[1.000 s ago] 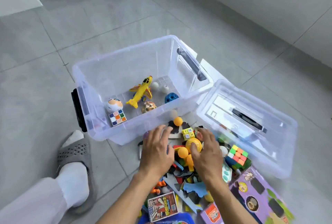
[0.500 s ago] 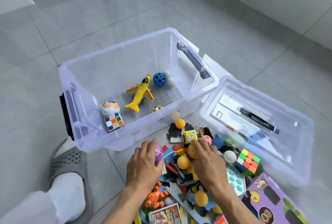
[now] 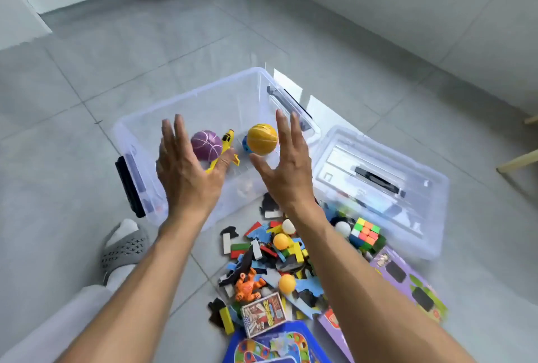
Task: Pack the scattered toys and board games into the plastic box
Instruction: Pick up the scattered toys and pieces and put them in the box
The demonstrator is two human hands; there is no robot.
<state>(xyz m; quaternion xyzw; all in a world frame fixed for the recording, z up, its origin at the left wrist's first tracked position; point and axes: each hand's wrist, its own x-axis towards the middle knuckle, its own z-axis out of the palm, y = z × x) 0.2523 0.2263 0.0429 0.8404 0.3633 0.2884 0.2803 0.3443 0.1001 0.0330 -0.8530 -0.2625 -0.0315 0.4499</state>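
Splaying wide, fingers [image 3: 174, 132] of left hand [image 3: 186, 176] and right hand [image 3: 286, 170] held nothing; purple ball [image 3: 206, 145] and yellow ball [image 3: 262, 139] sat just beyond them, over the plastic box [image 3: 136, 141]. Judgement: release low and centred so balls don't bounce out. Toy pile [image 3: 270, 255] and board games [image 3: 407, 278] lay on floor nr box.
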